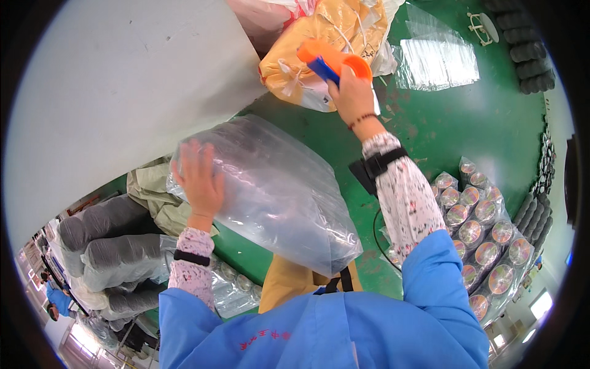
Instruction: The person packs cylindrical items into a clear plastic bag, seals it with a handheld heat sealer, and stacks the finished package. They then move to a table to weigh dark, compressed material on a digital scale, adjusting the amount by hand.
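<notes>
A big clear plastic bag [276,190], stuffed and puffed, rests against my front in the middle of the view. My left hand [200,178] lies flat on its left end, fingers spread. My right hand [351,92] is raised beyond the bag and grips an orange and blue tape dispenser [332,61]. The dispenser is held over a yellow sack [319,37] that lies on the green floor.
A pale grey wall or panel [110,86] fills the upper left. Clear bags of dark rolls [117,246] are stacked at lower left. Bagged spools with shiny ends [485,240] lie at right. An empty clear bag [436,58] lies on the green floor [455,123].
</notes>
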Available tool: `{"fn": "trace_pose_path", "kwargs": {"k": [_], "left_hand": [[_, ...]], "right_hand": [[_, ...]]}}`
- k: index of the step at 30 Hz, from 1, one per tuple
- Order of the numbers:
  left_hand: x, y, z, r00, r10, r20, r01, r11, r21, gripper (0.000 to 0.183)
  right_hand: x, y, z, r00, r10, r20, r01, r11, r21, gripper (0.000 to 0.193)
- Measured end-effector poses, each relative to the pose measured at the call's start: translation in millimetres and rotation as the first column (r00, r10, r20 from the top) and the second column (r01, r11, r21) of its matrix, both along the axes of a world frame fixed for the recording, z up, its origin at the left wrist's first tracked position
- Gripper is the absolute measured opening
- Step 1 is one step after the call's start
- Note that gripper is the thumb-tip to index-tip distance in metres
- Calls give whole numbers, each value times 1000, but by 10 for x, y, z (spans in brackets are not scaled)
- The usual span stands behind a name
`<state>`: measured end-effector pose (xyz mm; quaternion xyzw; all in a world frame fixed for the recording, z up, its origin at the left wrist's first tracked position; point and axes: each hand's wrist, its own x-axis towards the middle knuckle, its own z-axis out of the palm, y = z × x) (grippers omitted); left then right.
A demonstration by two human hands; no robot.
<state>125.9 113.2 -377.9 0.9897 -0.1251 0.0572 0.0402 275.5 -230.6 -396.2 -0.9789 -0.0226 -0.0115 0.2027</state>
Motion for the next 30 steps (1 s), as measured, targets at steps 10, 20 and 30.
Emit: {"fn": "trace_pose_path", "kwargs": {"k": [10, 20, 30], "left_hand": [[-161, 1378, -296, 636, 25, -771, -646, 563, -515, 78], [-305, 1646, -217, 713, 94, -695, -148, 989, -18, 27], [-569, 990, 94, 697, -363, -618, 414, 908, -66, 30]], "right_hand": [[-2713, -1188, -184, 567, -242, -788, 673, 687, 274, 62], [-4085, -503, -359, 231, 24, -973, 972, -37, 230, 91], [-5084, -1106, -580, 290, -247, -925, 943, -89, 319, 86]]}}
